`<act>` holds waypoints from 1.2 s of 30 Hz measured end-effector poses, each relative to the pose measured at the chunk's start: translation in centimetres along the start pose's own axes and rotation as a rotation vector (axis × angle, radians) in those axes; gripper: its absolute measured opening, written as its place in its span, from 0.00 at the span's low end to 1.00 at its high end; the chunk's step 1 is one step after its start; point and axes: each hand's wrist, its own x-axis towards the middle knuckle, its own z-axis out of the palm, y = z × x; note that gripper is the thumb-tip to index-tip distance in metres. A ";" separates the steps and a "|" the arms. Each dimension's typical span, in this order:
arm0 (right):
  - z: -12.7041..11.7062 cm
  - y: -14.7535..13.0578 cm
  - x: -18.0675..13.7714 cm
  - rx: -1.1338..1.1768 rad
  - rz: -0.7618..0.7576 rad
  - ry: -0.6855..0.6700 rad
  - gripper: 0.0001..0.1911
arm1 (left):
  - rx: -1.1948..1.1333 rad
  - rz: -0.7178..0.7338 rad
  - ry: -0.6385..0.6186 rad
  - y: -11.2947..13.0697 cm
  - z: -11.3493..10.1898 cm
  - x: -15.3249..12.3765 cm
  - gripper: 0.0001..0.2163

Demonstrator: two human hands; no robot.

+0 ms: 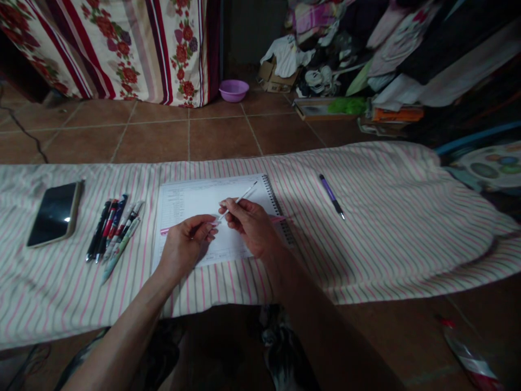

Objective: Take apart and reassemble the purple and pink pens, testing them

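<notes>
My right hand [248,222] is closed in a pinch around a thin white pen refill [247,191], which slants up to the right. Close by, my left hand [189,236] has its thumb and fingers pressed together near the refill's lower end. Something small and pinkish shows at its fingertips, too little to name. Both hands are over an open spiral notebook [203,194] with printed lines on its page. Pink pieces [164,232] show on the page to either side of the hands; I cannot tell what they are.
Several pens [116,228] lie bunched on the striped cloth [391,244], left of the notebook. Beyond them is a phone [55,213]. A purple and black pen [331,196] lies to the right. On the tiled floor are a purple basin [234,90] and a bottle [472,355].
</notes>
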 end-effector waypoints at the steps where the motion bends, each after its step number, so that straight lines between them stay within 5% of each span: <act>1: 0.0 0.0 0.0 -0.014 -0.013 -0.006 0.13 | -0.017 -0.005 0.000 0.2 0.1 0.0 0.06; 36: 0.4 0.9 0.0 -0.264 -0.049 -0.078 0.13 | -0.157 0.178 0.007 0.4 -0.1 0.1 0.07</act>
